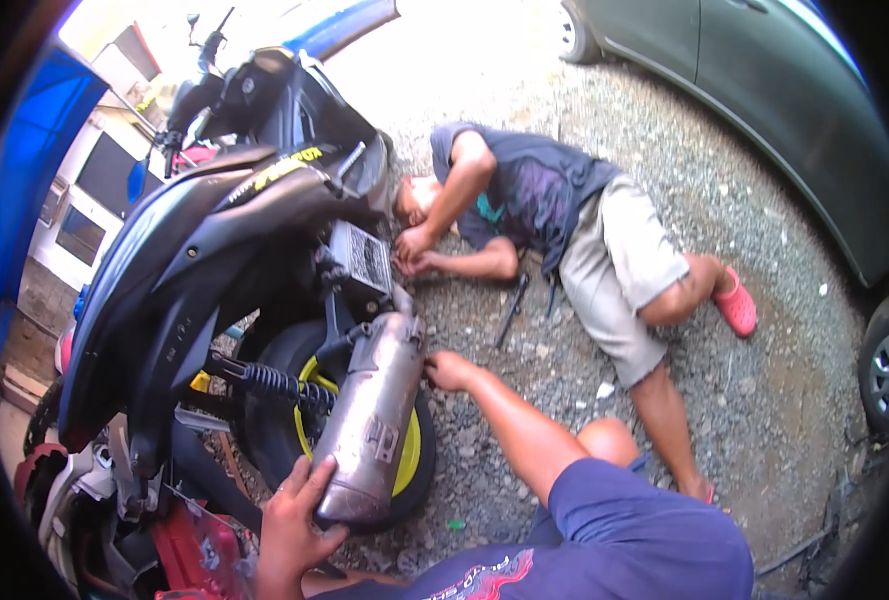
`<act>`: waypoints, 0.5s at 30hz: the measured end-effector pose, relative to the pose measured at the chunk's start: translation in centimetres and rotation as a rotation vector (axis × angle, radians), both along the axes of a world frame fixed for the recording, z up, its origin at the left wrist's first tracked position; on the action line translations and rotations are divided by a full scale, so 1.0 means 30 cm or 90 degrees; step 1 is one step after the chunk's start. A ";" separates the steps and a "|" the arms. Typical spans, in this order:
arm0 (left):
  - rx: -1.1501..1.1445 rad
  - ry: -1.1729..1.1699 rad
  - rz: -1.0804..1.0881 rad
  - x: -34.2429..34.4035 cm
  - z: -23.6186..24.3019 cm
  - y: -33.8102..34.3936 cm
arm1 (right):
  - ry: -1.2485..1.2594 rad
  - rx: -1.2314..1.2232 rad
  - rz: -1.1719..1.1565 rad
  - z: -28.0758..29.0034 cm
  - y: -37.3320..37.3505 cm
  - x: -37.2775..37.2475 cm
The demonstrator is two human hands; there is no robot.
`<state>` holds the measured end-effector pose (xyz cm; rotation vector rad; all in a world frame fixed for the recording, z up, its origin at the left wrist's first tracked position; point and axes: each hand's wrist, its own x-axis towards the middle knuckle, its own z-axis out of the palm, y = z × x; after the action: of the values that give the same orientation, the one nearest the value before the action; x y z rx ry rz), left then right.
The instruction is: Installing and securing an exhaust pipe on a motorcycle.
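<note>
A silver exhaust muffler [369,410] slants beside the rear wheel [419,465] of a black motorcycle [234,230]. My left hand [299,515] grips its lower end, fingers along the side and thumb beneath. At the muffler's right edge, higher up, is my right hand [451,370], its fingers curled closed; what they hold, if anything, is hidden. Another person [544,200] lies on the gravel beyond. That person's hands [416,250] are together at the front end of the exhaust, next to a silver ribbed part [361,257]; what they hold is too small to tell.
A dark tool [511,312] lies on the gravel [764,420] near the other person's elbow. Red and grey body panels [189,545] are piled at lower left. A dark car [764,110] stands at upper right. A blue sheet [39,150] hangs at far left.
</note>
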<state>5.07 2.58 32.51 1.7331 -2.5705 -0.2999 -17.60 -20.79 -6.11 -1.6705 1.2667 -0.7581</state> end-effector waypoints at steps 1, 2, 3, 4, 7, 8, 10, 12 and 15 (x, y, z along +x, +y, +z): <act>-0.017 0.013 -0.002 -0.006 0.009 -0.005 | -0.028 0.011 -0.001 -0.004 0.008 -0.013; -0.009 0.001 -0.013 0.001 0.025 -0.002 | -0.040 0.031 0.004 0.028 0.017 -0.001; 0.000 -0.011 -0.024 0.008 0.034 0.000 | -0.055 0.026 0.024 0.056 0.026 -0.001; -0.008 -0.026 -0.029 0.015 0.039 0.003 | -0.055 0.043 0.031 0.084 0.035 0.000; 0.007 -0.010 -0.005 0.014 0.056 0.002 | -0.050 0.051 0.037 0.128 0.051 -0.012; 0.001 -0.005 -0.001 0.018 0.054 0.001 | -0.057 0.117 0.041 0.142 0.048 -0.015; -0.019 -0.015 -0.018 0.025 0.043 -0.004 | -0.056 0.088 0.035 0.152 0.039 -0.029; -0.022 -0.016 -0.015 0.029 0.032 0.001 | -0.054 0.094 0.035 0.144 0.031 -0.039; -0.024 -0.014 -0.004 0.031 0.028 0.008 | -0.041 0.091 0.043 0.157 0.033 -0.031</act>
<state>6.01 2.82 33.36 1.7256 -2.5799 -0.2328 -18.53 -19.81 -1.39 -1.5526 1.1856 -0.6603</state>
